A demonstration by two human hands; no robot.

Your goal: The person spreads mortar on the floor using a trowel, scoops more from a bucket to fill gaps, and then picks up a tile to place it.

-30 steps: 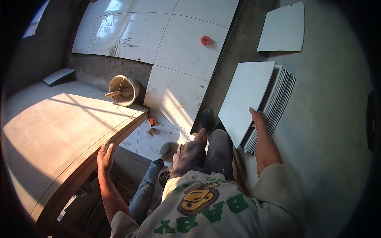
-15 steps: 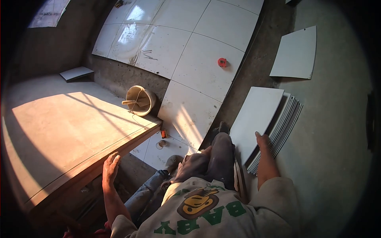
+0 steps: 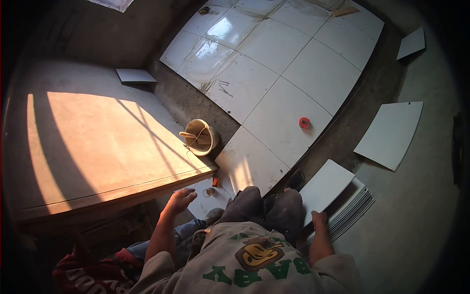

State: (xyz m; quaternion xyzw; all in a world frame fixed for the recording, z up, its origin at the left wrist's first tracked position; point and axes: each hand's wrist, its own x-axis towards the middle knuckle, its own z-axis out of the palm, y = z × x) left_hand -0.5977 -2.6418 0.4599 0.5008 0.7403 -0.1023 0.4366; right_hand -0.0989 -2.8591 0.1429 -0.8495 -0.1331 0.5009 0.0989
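Note:
My right hand [image 3: 319, 219] grips the near edge of a white tile [image 3: 327, 187], which is tipped up from a stack of similar tiles [image 3: 353, 211] leaning beside my right leg. Between that tile and the stack there is a dark gap. My left hand [image 3: 182, 200] hangs in the air with nothing in it, its fingers loosely bent and apart, near the front edge of a sunlit ledge [image 3: 122, 147]. Past it, on the tiled floor, stand a small clear cup [image 3: 209, 192] and an orange-and-black object [image 3: 215, 182].
A bucket [image 3: 209, 142] with a wooden-handled tool stands by the ledge corner. On the laid tiles [image 3: 274, 112] lies a red tape measure [image 3: 304, 122]. Loose tiles [image 3: 391, 132] rest at the right. Another person in a red top [image 3: 93, 272] is low at my left.
My view has swung, so the room appears shifted right and down. The tile in my right hand has tilted further from the stack. My left hand has moved right along the ledge edge.

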